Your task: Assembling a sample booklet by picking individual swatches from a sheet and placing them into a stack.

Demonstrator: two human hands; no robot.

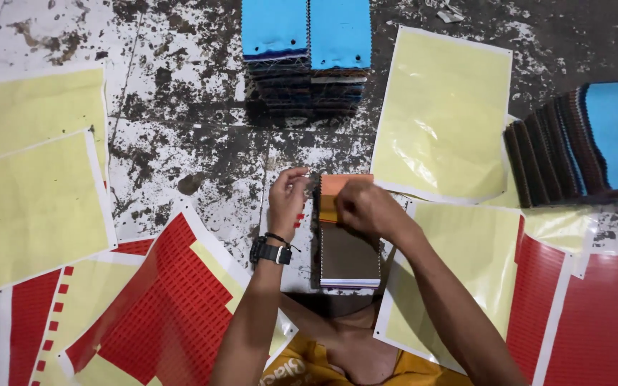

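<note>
Matt woven cloth is seen in the swatch stack (348,246) and the blue piles (306,53). The yellow sheets (441,114) are glossy plastic-covered paper. The floor (180,136) is rough, flaking concrete.

Small fabric-sample workshop, work done at floor level. Worn, paint-flecked concrete floor (180,121); stacks of pinked-edge cloth swatches, blue on top (305,32), a fanned stack (581,143) to one side; yellow backing sheets (441,114) and red printed sheets (173,307) spread all around; a swatch booklet (345,250) mid-assembly.
</note>
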